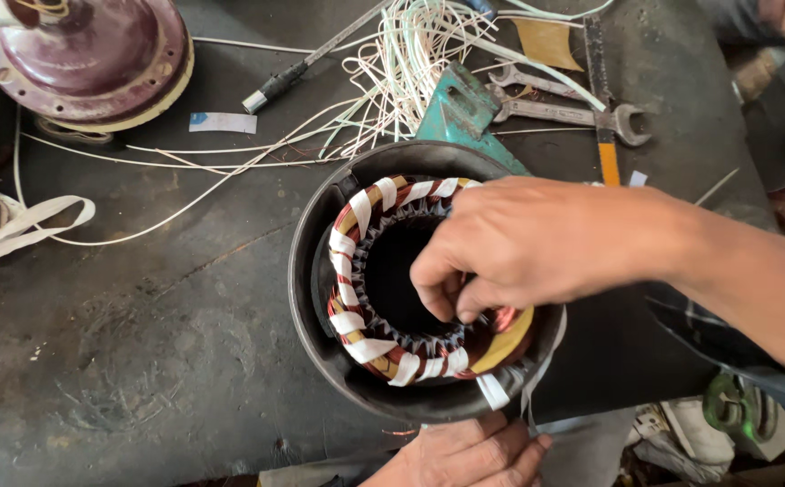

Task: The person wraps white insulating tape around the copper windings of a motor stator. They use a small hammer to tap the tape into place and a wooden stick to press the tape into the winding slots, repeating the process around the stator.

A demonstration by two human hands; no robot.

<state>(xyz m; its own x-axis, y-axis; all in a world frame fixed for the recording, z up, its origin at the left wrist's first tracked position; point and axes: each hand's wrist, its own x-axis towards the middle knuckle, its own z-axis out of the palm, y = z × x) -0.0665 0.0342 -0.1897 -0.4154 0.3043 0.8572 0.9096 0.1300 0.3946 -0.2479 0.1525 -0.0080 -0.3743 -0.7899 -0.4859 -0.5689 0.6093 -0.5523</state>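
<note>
Copper coil [370, 271], wound in a ring and bound with white tape, sits inside a round black housing [316, 298] near the front edge of the workbench [140, 343], about the middle of it. My right hand [527, 239] reaches in from the right side, fingertips [446, 298] pinched together on the inner edge of the ring, right where bare copper strands show next to a yellow strip of insulation [509, 338]. My left hand [464, 451] lies at the front edge just below the housing, fingers flat and loosely together, touching a white strip [493, 390] that hangs off the coil; it grips nothing that I can see.

Moving outward: behind the housing, a teal metal bracket [455, 108] leans toward the back edge, with a bundle of white wires [410, 63] fanned out over it. Two wrenches [573, 110] lie just right of the bracket, beside a ruler [601, 90]. A screwdriver [311, 59] rests slanted near the wires. A maroon motor cover [95, 59] stands at the back left corner, and a white cloth band [22, 225] loops along the left edge.
</note>
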